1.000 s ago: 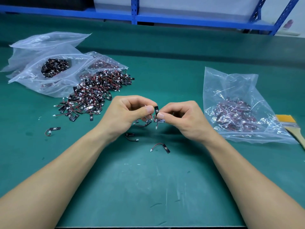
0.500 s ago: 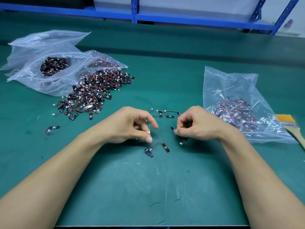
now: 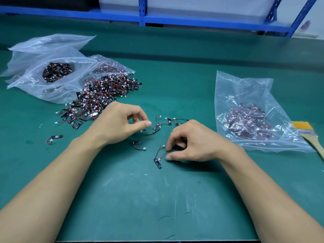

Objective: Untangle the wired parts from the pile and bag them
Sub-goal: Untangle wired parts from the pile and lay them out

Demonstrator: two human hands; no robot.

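Just right of the pile (image 3: 98, 100), the left hand (image 3: 119, 123) is held loosely curled, nothing seen pinched. Further right, a wired part (image 3: 158, 163) has its red lead bracketed by the right hand (image 3: 196, 142); whether it is gripped cannot be told. A crossing lead could be dragged along. Farthest right, the bag (image 3: 245, 95) has a mouth that cannot be made out.

You look down on a worktop (image 3: 175, 72) covered by a dark green mat (image 3: 140, 199), which is scuffed near you with pale scratches and white marks. Its front edge shows as a black strip at the bottom. Along the far side stands a blue steel rack (image 3: 192, 21), with a long beam, a perforated upright in the middle and slanted braces on your right. Behind it you have a pale wall (image 3: 201, 6) and a dark shape (image 3: 49, 3) at far left. The light is even and the shadows are soft.
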